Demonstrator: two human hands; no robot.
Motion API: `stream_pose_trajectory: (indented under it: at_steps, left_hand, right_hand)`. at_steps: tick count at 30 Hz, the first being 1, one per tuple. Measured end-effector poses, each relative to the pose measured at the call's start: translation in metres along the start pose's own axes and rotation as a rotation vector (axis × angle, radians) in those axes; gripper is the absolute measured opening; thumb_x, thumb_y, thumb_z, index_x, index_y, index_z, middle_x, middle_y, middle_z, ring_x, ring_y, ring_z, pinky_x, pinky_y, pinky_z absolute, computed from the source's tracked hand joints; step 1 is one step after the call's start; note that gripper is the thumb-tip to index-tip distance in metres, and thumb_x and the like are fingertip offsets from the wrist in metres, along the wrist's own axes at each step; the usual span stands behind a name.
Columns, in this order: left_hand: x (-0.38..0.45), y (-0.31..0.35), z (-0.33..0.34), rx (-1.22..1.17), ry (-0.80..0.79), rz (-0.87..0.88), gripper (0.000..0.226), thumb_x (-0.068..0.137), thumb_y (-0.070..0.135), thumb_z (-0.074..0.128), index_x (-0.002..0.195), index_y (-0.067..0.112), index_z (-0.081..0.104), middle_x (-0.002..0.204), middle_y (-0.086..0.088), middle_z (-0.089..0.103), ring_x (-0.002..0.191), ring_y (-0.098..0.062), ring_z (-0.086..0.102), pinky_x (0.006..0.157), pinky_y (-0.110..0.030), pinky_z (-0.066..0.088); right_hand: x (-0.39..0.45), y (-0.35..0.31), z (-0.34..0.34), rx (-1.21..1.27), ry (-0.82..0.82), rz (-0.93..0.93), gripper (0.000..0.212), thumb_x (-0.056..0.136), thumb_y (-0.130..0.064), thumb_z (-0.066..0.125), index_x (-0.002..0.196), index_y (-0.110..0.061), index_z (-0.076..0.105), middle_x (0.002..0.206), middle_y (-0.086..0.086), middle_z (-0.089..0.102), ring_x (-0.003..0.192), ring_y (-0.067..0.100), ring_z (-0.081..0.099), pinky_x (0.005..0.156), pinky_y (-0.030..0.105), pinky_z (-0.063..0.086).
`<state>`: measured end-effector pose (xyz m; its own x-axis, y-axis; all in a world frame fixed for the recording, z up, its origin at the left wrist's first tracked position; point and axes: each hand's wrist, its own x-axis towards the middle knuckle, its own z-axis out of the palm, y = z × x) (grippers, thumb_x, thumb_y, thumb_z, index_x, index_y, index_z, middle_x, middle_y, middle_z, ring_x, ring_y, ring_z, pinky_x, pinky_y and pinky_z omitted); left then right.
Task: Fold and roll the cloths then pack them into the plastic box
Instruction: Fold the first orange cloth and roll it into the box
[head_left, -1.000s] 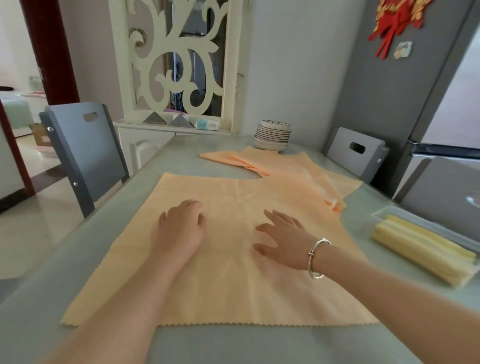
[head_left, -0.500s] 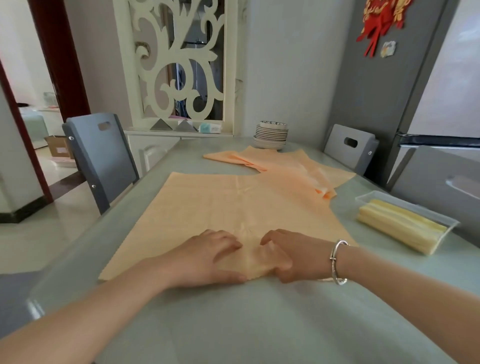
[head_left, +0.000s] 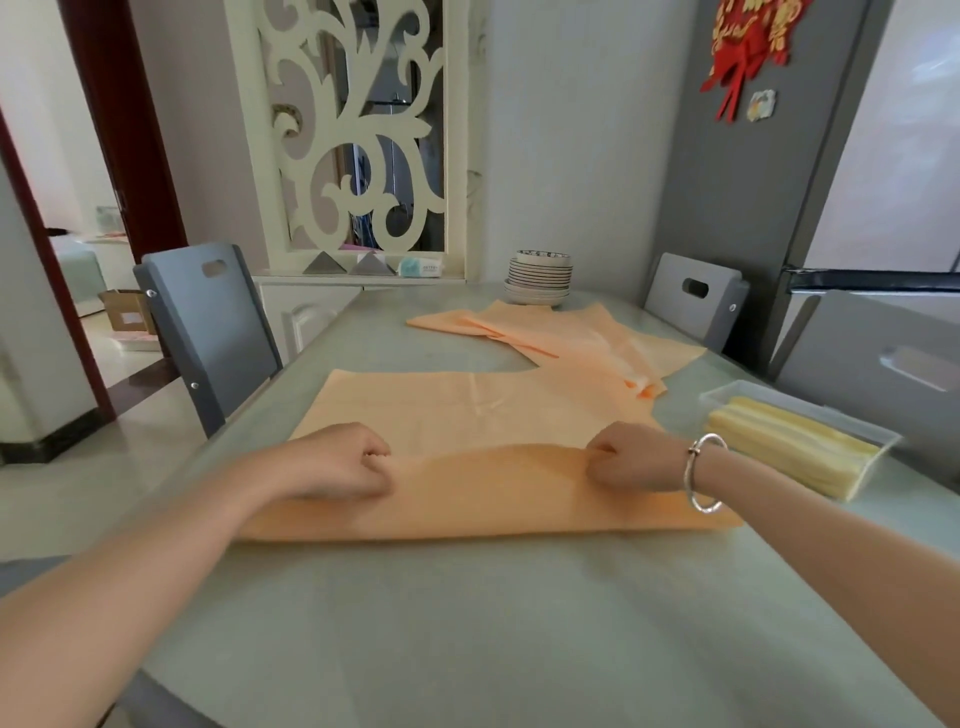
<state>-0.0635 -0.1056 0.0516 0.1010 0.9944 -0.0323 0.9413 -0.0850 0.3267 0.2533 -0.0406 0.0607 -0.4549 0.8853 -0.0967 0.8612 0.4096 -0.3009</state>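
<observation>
Both hands (head_left: 340, 460) (head_left: 626, 457) fisted, gripping cloth (head_left: 488, 483)

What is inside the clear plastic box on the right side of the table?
The plastic box holds pale yellow rolled cloths lying side by side. Whether anything lies beneath them cannot be seen; they cover the bottom.

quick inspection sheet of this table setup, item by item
surface: grey-green table, bare in front
job's things: orange cloth spread out, near edge lifted and partly folded over; more orange cloths piled behind it; plastic box at right holds yellow rolls
clutter: stack of plates at the far end
grippers: left hand and right hand each pinch the lifted edge; bracelet on right wrist
cables: nothing seen
surroundings: grey chairs, fridge, white carved screen
</observation>
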Motion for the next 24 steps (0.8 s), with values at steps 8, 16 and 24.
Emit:
stream_pose_trajectory:
  at_steps: [8,16,24]
  left_hand:
    - [0.03,-0.025,0.002,-0.048,0.095,-0.157,0.031,0.079,0.026,0.058,0.053,0.017,0.044,0.058,0.004,0.04,0.055,-0.017,0.039,0.055,-0.026,0.029]
    - [0.067,-0.029,0.029,0.172,0.406,-0.18,0.01,0.087,0.028,0.045,0.077,0.026,0.047,0.088,0.008,0.046,0.096,-0.023,0.049,0.073,-0.031,0.034]
    - [0.087,-0.032,0.034,0.409,0.277,-0.197,0.019,0.096,0.039,0.033,0.103,0.025,0.044,0.113,0.005,0.048,0.111,-0.024,0.045,0.108,-0.047,0.024]
  right_hand:
    - [0.042,0.009,-0.005,-0.378,0.061,0.1,0.017,0.087,-0.017,0.042,0.084,-0.012,0.058,0.097,0.006,0.061,0.089,0.026,0.059,0.076,0.032,0.048]
    - [0.087,0.004,0.019,-0.592,0.254,0.209,0.03,0.088,-0.017,0.039,0.114,-0.018,0.053,0.119,0.003,0.054,0.115,0.022,0.045,0.09,0.034,0.034]
    - [0.103,0.024,0.033,-0.43,0.351,0.174,0.031,0.094,-0.037,0.035,0.112,-0.017,0.049,0.118,0.005,0.05,0.115,0.025,0.045,0.102,0.037,0.028]
